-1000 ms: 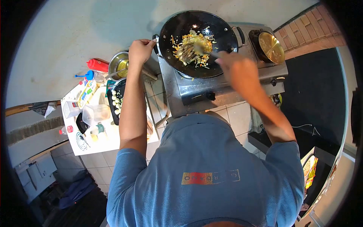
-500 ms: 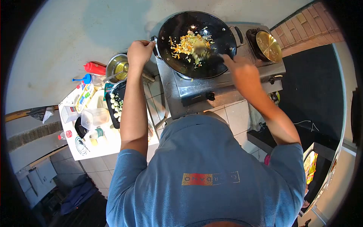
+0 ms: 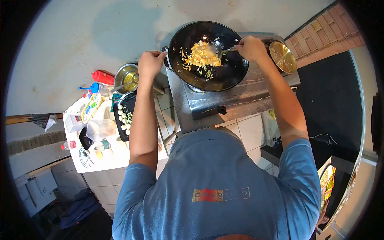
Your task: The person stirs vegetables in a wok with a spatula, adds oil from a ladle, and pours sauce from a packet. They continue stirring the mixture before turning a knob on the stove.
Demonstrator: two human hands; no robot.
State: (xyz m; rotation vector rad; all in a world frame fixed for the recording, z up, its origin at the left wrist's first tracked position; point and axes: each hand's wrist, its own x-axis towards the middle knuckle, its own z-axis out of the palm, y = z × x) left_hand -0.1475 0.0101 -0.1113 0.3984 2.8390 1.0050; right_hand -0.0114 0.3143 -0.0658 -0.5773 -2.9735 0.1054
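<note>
My left hand (image 3: pixel 151 64) is closed on the side handle (image 3: pixel 167 58) of a black wok (image 3: pixel 232 76) on the stove. Shredded orange, pale and green vegetables (image 3: pixel 200 56) lie heaped in the middle of the wok. Above the wok's right rim, my right hand (image 3: pixel 252 49) is wrapped round the handle of a metal spatula (image 3: pixel 229 50). The spatula's blade end is blurred and sits in the food.
The steel stove (image 3: pixel 208 105) carries a second pan with a golden inside (image 3: pixel 283 57) at right. At left stand a metal pot (image 3: pixel 122 76) with yellow liquid and a ladle, a black tray (image 3: pixel 125 103) of white balls and chopped greens, a red squeeze bottle (image 3: pixel 103 77) and a clear plastic tub (image 3: pixel 102 129).
My right hand has moved up and away with the spatula, which now comes into the food from the right. The vegetables are heaped differently. My left hand stays on the wok handle.
</note>
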